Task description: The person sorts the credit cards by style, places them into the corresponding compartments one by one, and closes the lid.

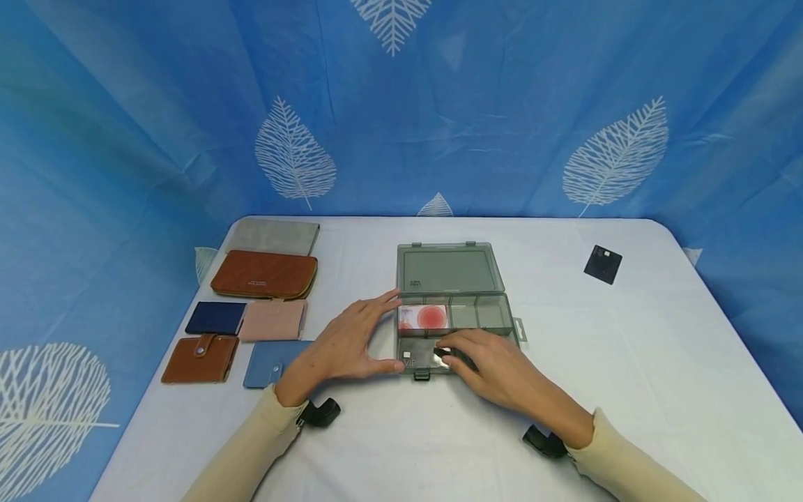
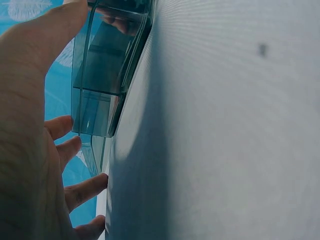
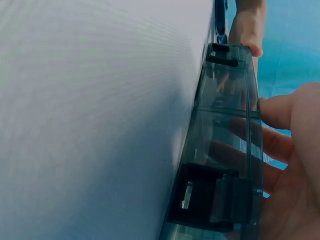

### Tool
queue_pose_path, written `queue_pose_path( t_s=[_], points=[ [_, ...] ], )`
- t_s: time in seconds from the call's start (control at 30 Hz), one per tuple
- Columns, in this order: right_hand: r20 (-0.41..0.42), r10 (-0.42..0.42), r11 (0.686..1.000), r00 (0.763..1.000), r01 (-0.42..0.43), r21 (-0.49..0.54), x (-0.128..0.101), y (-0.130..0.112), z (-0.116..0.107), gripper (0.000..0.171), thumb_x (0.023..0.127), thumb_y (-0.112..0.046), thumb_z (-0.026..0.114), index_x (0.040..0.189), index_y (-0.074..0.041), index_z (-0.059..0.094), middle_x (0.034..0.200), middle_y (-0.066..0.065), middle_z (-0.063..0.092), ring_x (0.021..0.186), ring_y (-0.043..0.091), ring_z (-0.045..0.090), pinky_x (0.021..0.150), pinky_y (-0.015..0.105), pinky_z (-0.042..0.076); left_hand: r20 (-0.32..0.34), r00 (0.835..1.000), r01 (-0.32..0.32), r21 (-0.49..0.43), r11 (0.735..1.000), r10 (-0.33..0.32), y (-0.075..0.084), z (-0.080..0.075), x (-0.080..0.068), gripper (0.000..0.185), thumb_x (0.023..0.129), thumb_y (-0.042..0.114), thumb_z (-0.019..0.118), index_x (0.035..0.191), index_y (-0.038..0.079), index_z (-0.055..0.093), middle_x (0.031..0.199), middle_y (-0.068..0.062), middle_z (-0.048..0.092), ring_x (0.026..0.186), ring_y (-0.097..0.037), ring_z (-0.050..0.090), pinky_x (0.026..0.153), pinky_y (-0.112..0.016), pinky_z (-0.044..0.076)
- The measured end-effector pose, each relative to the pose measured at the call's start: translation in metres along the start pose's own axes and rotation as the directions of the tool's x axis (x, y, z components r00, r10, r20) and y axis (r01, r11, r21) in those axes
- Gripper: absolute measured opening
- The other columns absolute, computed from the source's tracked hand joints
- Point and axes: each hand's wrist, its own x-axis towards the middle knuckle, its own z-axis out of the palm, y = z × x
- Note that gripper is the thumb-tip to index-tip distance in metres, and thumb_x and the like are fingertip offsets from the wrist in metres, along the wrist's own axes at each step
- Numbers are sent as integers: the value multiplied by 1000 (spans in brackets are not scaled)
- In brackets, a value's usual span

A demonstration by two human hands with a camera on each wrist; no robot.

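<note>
A translucent grey-green plastic box [image 1: 449, 262] lies on the table with its lid folded back. In its front left compartment is a dark card [image 1: 415, 355] with a small pale square and "VIP" lettering. My right hand [image 1: 495, 366] reaches into that compartment, thumb and curled fingers pinching the card's right end, where bright glare shows. In the right wrist view its fingers [image 3: 275, 142] show partly through the clear wall. My left hand [image 1: 351, 341] stands at the box's left side, fingers spread, thumb [image 2: 65, 25] against the front left corner. A red-and-white card [image 1: 424, 317] occupies a rear compartment.
Left of the box lie several wallets: a grey one [image 1: 272, 236], a brown zip one [image 1: 263, 272], a navy one [image 1: 215, 318], a pink one [image 1: 273, 321], a brown snap one [image 1: 199, 359] and a blue one [image 1: 266, 362]. A black card [image 1: 603, 264] lies far right.
</note>
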Motion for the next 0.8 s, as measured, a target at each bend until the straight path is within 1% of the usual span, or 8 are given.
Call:
queue_pose_path(
  t_s=[0.17,0.27,0.4,0.47,0.53,0.63,0.73,0.8],
  points=[
    [28,20,1000,999,-20,3,0,2,-3,30,110,-35,65,133,-19,76,132,0,75,124,25,70,101,52,58,-3,1000,-6,-4,1000,6,1,-1,1,113,85,84,68,171,18,33,179,3,25,153,-32,43,120,-60,41],
    [55,31,999,998,-31,4,-1,4,-8,32,110,-36,65,135,-21,75,135,-1,74,126,24,70,101,51,58,-6,1000,-12,-7,1000,12,1,-1,0,114,85,84,67,170,18,33,178,2,26,152,-33,44,119,-60,41],
    [87,28,999,996,-30,21,-1,10,-22,31,110,-34,65,136,-21,74,133,-2,75,122,22,72,98,51,59,-5,1000,-10,-11,1000,10,2,-1,0,112,85,78,74,170,18,33,178,1,26,153,-34,43,119,-61,41],
    [68,23,999,997,-25,29,-1,18,-34,29,110,-30,66,135,-19,75,130,-2,76,116,22,74,95,51,60,-2,1000,-12,-13,1000,12,2,-1,1,112,84,74,77,170,17,34,178,0,26,153,-34,43,120,-61,40],
    [30,27,999,999,-28,27,-1,30,-48,27,109,-24,67,134,-16,75,127,0,77,112,23,75,92,51,61,0,1000,-13,-15,1000,13,2,-1,1,112,84,73,78,170,17,34,178,0,26,154,-34,43,120,-61,40],
    [-41,48,999,998,-48,21,-2,58,-69,26,107,-14,69,132,-12,76,125,2,78,109,25,75,90,52,61,-3,1000,-18,-17,1000,18,1,-2,1,112,85,74,77,170,17,33,178,0,26,153,-34,43,120,-60,40],
    [-94,66,998,993,-66,6,-7,96,-86,29,103,-4,72,131,-10,75,124,6,77,108,30,74,89,55,60,-2,1000,-17,-22,1000,17,2,-2,-1,112,85,76,75,171,17,33,179,1,25,154,-34,43,119,-61,40],
    [-115,77,997,990,-79,-14,-12,124,-96,34,99,2,74,131,-8,74,125,12,75,108,35,73,88,58,59,-2,1000,-12,-23,1000,12,2,-3,-1,112,85,78,73,171,18,33,179,1,25,154,-34,42,119,-61,41]
  ],
)
